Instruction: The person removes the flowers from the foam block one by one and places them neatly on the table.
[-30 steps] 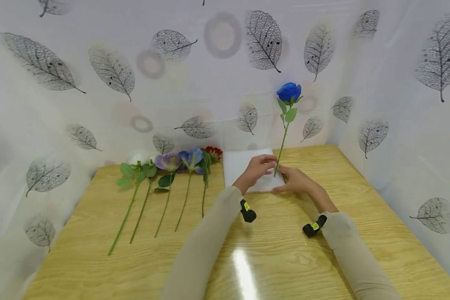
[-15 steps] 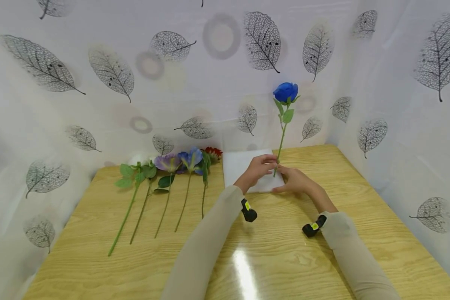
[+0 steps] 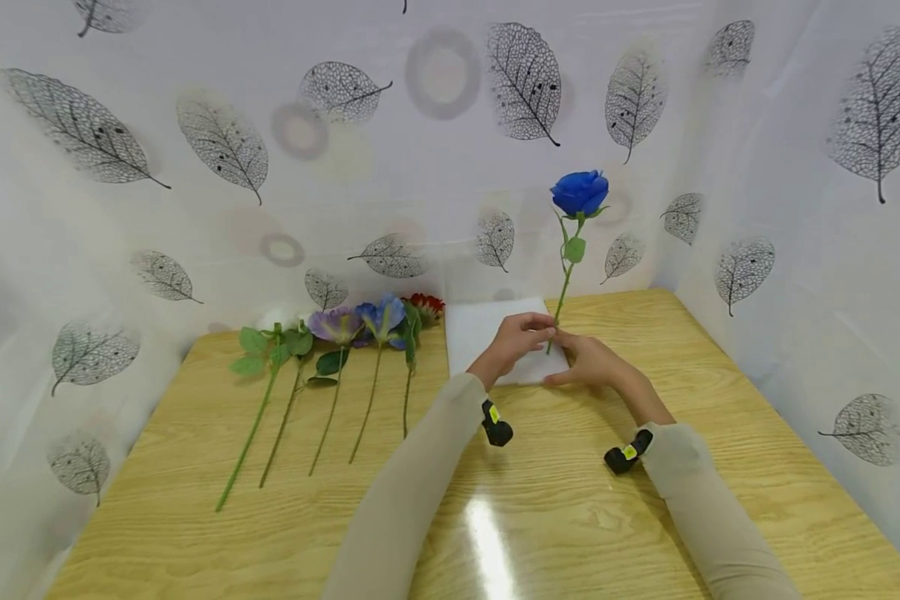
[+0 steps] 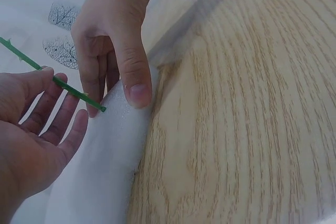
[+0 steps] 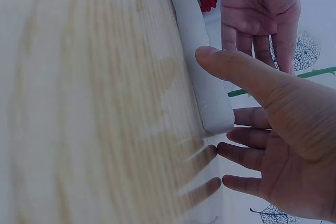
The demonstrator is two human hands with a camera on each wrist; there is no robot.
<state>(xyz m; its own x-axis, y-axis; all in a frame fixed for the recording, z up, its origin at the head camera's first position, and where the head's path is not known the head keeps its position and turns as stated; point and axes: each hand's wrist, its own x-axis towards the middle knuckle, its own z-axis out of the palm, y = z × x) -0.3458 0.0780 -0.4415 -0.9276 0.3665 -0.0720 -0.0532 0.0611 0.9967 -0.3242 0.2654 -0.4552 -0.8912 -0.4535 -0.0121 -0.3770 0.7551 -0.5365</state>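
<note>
A blue rose (image 3: 580, 194) stands nearly upright, leaning slightly right, over a white foam block (image 3: 480, 333). My left hand (image 3: 521, 342) pinches the low part of its stem between thumb and index finger; the other fingers are loosely spread. In the left wrist view the green stem's cut end (image 4: 103, 109) overlaps the foam near the other hand. My right hand (image 3: 592, 360) holds the foam block's right end. Its thumb lies along the front side (image 5: 207, 56) and its fingers reach round the far side.
Several artificial flowers lie in a row left of the block: a green-leaved stem (image 3: 251, 433), a purple flower (image 3: 337, 325), a blue-violet one (image 3: 382, 318) and a red one (image 3: 426, 305). A leaf-printed white curtain (image 3: 442, 167) encloses the wooden table (image 3: 570, 517).
The rose's head swung slightly left, then back right and a little lower, with its leaves turned. My left fingers shifted slightly at the stem; the right hand stays at the foam block.
</note>
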